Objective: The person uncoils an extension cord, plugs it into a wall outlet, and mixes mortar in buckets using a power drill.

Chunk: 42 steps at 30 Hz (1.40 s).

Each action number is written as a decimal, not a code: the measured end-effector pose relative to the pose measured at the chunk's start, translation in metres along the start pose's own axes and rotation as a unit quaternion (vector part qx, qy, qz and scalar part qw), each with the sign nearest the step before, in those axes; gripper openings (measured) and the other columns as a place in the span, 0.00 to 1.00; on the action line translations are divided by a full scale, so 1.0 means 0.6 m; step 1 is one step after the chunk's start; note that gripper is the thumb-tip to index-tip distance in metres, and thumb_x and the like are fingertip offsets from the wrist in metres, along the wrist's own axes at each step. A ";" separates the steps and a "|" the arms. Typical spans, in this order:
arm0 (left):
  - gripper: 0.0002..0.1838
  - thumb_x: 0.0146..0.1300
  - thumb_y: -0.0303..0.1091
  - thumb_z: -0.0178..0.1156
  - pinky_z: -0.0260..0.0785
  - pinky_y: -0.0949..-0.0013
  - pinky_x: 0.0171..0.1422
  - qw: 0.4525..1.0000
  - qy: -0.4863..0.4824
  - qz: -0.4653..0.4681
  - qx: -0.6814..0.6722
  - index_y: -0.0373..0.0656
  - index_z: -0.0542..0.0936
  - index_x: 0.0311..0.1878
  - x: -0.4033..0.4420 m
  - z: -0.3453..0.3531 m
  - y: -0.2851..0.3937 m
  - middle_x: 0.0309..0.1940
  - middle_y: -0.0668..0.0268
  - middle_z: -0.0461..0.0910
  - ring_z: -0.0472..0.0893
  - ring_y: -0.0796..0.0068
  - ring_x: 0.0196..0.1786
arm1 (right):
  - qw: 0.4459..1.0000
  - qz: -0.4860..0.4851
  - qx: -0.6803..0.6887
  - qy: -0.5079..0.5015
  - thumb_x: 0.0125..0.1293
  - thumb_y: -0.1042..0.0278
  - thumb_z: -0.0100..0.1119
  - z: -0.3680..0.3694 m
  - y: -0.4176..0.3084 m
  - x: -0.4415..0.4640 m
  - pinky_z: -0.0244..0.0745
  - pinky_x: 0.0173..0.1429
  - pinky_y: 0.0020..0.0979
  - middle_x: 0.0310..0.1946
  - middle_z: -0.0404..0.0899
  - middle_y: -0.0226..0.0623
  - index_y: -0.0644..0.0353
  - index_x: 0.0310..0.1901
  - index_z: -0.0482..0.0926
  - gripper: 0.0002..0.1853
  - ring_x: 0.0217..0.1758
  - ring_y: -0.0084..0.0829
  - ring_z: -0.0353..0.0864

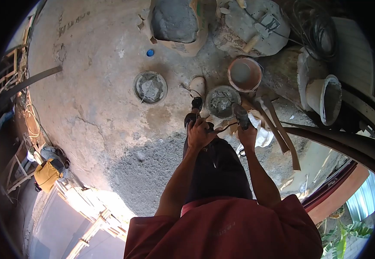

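Observation:
My right hand (248, 134) is closed around a dark grey power tool (240, 115) that looks like a drill; its working end is hard to make out. A black cord (227, 127) runs from near the tool towards my left hand (199, 134). The left fingers are curled over this cord, in front of my dark trousers. Just beyond the tool stands a round bucket (210, 113) holding wet grey mix. A pale, rounded object with black parts (197, 85) lies ahead of my left hand; its kind is unclear.
An orange-brown bucket (230, 82) contains grey liquid. Another tub (136, 94) with grey mix sits left. An open cement bag (201, 39) and a blue cap (150, 52) lie ahead. Wooden lengths (282, 134) lie at right, below a tipped white bucket (315, 97).

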<state>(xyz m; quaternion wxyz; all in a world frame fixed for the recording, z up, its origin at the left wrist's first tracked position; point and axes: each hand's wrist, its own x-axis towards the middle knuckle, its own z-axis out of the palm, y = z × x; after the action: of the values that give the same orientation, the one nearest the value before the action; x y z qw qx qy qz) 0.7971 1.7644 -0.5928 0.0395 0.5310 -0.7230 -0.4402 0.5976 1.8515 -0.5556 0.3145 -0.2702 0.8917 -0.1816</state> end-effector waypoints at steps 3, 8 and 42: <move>0.30 0.44 0.62 0.71 0.55 0.55 0.68 1.000 -0.009 -0.009 -0.004 0.39 0.80 0.29 -0.002 -0.006 0.005 0.46 0.62 0.79 0.78 0.63 0.52 | 0.999 0.046 0.020 -0.014 0.51 0.70 0.58 -0.012 -0.010 0.001 0.77 0.42 0.44 0.29 0.82 0.54 0.67 0.44 0.78 0.17 0.37 0.54 0.83; 0.29 0.45 0.61 0.71 0.56 0.55 0.67 1.000 -0.005 -0.018 -0.006 0.40 0.80 0.26 0.001 -0.002 0.003 0.45 0.63 0.79 0.78 0.63 0.52 | 0.999 -0.018 0.029 0.019 0.51 0.68 0.58 0.016 0.001 0.027 0.76 0.42 0.44 0.29 0.82 0.54 0.69 0.42 0.79 0.17 0.37 0.53 0.83; 0.27 0.43 0.57 0.74 0.63 0.58 0.60 0.998 0.052 -0.006 -0.019 0.41 0.77 0.26 0.020 -0.013 0.014 0.39 0.63 0.78 0.79 0.61 0.47 | 0.942 -0.216 -0.206 -0.156 0.50 0.69 0.63 -0.061 0.026 0.074 0.78 0.40 0.46 0.28 0.80 0.54 0.61 0.56 0.76 0.27 0.33 0.53 0.82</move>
<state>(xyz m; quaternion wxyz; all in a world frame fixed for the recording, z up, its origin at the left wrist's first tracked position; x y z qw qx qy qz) 0.7898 1.7506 -0.5874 0.0843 0.5569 -0.7080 -0.4260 0.5383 1.8428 -0.5569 0.3399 -0.5404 0.7696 -0.0129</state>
